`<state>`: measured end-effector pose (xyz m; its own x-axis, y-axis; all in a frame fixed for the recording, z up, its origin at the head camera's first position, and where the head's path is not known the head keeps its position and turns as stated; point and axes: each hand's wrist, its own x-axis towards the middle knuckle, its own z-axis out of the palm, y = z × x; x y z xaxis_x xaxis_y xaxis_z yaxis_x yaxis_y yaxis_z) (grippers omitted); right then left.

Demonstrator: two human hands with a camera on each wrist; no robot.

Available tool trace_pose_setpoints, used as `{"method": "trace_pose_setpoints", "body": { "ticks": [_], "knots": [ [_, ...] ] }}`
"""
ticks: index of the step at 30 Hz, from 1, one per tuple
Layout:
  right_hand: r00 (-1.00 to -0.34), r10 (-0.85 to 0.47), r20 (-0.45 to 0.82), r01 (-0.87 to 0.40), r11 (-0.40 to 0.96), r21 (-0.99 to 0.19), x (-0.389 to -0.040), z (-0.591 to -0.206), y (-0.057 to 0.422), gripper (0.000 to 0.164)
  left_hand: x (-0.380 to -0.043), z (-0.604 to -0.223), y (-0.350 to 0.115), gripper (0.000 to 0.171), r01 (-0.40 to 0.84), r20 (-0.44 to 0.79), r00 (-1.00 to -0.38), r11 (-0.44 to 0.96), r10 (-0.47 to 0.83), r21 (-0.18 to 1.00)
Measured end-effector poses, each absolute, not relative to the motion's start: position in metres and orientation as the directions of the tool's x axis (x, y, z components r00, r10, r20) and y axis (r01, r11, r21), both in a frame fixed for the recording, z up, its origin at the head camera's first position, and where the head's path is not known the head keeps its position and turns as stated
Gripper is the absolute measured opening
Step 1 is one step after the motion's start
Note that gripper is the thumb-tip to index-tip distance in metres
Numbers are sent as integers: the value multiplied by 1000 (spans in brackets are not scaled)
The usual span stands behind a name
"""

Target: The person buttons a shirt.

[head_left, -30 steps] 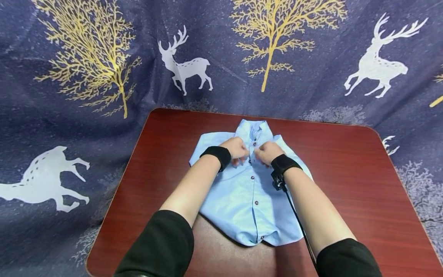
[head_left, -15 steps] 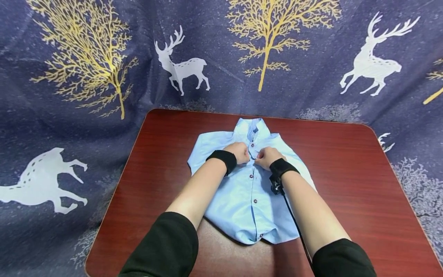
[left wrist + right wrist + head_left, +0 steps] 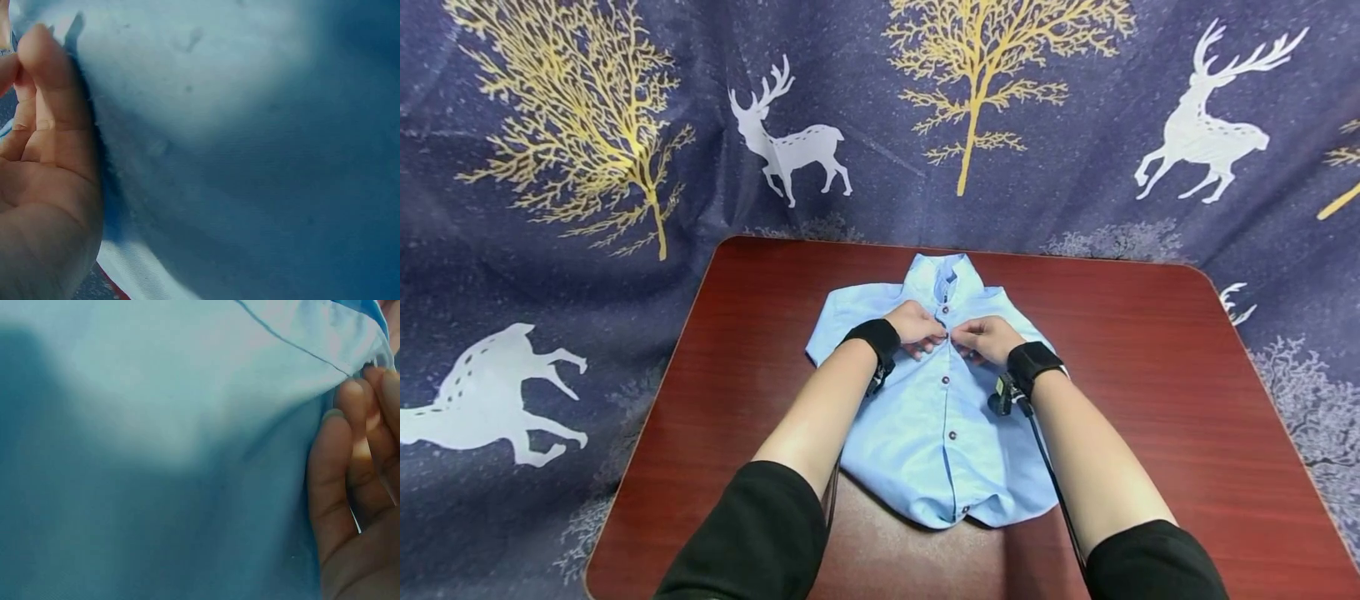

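A light blue short-sleeved shirt (image 3: 895,442) lies front up, collar away from me, with dark buttons down its front. My left hand (image 3: 916,327) pinches the front placket below the collar, from the left side. Facing it, my right hand (image 3: 988,338) pinches the same spot from the right, and a dark button (image 3: 947,335) shows between the fingertips. In the left wrist view, the left hand (image 3: 50,162) has thumb and forefinger together beside the cloth. The right wrist view shows the right hand (image 3: 356,481) with its fingertips at the lifted placket edge, partly cut off by the frame.
The shirt lies on a reddish-brown table (image 3: 1150,375) with rounded corners. Behind it hangs a dark blue curtain (image 3: 880,100) printed with white deer and yellow trees. A black cable (image 3: 1051,467) runs from the right wristband along the forearm.
Both hands have come together at the second button from the collar. The left fingers have shifted right and now pinch there, and the right fingertips meet them. The shirt stays in place.
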<state>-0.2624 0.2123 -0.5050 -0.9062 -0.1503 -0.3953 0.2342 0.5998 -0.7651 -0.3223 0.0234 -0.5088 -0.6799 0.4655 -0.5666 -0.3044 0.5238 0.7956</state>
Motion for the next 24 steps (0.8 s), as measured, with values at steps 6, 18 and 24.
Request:
{"method": "trace_pose_setpoints", "body": {
  "ticks": [6,18,24],
  "knots": [
    [-900,-148,-409,242,612,-753,-263,-508,208,35,-324,-518,23,20,-321,-568,-668,503,480,802],
    [-932,-78,-354,250,567,-785,-267,-503,208,20,-320,-516,22,14,-250,-465,-742,445,482,860],
    [-907,-59,-416,340,480,-809,-266,-503,204,23,-314,-515,22,21,-280,-438,-773,373,459,885]
  ]
}}
